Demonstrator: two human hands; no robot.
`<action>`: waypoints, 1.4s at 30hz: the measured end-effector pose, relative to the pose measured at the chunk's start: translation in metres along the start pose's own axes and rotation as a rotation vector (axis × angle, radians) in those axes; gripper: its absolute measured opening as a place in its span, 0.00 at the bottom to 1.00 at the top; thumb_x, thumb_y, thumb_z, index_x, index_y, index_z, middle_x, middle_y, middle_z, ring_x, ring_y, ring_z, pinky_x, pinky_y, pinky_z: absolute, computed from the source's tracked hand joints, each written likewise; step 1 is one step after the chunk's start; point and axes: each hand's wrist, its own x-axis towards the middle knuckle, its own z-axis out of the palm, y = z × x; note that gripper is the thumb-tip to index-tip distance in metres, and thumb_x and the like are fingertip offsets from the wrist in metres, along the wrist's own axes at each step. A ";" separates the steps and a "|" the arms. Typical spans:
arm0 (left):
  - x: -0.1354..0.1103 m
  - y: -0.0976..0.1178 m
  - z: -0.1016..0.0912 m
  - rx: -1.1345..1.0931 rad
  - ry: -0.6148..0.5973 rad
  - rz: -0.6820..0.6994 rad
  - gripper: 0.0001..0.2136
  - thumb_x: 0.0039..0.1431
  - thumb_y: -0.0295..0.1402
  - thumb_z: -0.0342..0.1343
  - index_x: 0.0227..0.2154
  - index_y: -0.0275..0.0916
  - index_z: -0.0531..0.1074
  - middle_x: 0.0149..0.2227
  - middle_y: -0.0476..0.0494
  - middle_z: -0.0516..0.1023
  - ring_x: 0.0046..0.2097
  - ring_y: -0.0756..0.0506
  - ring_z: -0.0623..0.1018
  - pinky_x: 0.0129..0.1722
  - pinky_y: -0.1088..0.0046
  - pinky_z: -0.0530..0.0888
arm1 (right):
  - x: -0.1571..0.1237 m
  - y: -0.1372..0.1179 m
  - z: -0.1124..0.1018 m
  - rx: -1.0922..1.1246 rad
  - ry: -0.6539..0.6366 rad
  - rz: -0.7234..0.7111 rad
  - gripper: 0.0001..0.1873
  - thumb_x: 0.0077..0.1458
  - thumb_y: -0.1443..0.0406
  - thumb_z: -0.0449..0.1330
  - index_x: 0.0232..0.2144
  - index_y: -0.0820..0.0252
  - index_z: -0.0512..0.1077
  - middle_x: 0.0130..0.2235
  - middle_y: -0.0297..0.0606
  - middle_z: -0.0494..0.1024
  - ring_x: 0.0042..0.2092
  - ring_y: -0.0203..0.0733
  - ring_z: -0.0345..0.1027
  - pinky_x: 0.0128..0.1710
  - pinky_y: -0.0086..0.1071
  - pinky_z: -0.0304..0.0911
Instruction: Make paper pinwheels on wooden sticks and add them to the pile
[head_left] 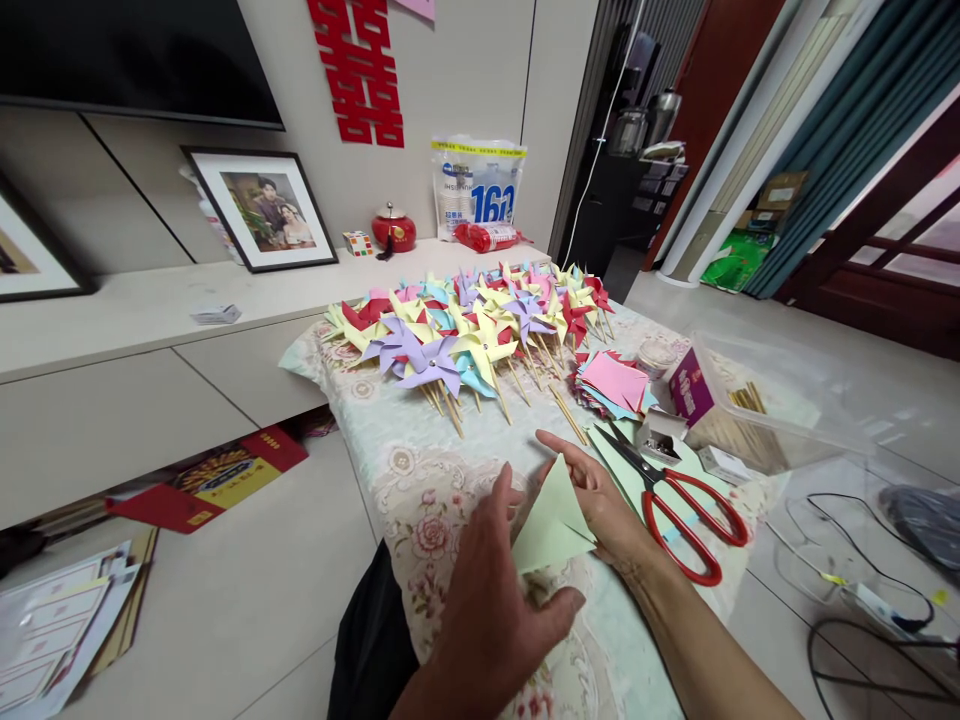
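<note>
A pale green sheet of paper (555,520) with slits cut into it is held in my right hand (604,505), whose fingers are partly hidden behind the sheet. My left hand (495,600) is beside the paper's left edge, thumb and fingers spread apart. Just right of my right hand lie red-handled scissors (667,490), blades parted, on more green paper (611,460). Beyond my hands stands a dense group of paper pinwheels (480,345) on wooden sticks, in purple, yellow, red and blue.
A stack of coloured paper squares (615,383) and loose sticks (568,413) lie on the flowered tablecloth (427,490). Small boxes (661,437) and a clear plastic bin (795,425) with sticks are at the right. A white cabinet (247,330) runs behind; cables (847,640) lie on the floor.
</note>
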 end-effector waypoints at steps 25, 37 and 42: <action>0.030 0.009 0.004 -0.614 0.040 -0.406 0.18 0.45 0.34 0.67 0.41 0.36 0.76 0.33 0.42 0.83 0.33 0.41 0.80 0.34 0.66 0.77 | -0.001 0.007 -0.006 0.130 -0.104 -0.011 0.37 0.41 0.69 0.73 0.56 0.57 0.71 0.34 0.37 0.83 0.34 0.43 0.76 0.36 0.36 0.70; 0.048 0.009 -0.027 -0.586 -0.179 -0.421 0.17 0.49 0.36 0.66 0.41 0.35 0.74 0.32 0.43 0.82 0.32 0.46 0.78 0.35 0.69 0.73 | -0.005 -0.003 -0.004 -0.053 -0.094 0.010 0.38 0.43 0.68 0.70 0.58 0.56 0.69 0.31 0.32 0.79 0.30 0.38 0.72 0.31 0.30 0.65; 0.072 0.017 -0.047 -0.337 -0.394 -0.388 0.19 0.47 0.34 0.66 0.43 0.35 0.73 0.31 0.47 0.78 0.32 0.47 0.76 0.33 0.71 0.70 | -0.007 -0.004 -0.003 -0.201 -0.178 -0.010 0.35 0.43 0.70 0.68 0.56 0.54 0.72 0.27 0.26 0.72 0.27 0.33 0.63 0.27 0.27 0.58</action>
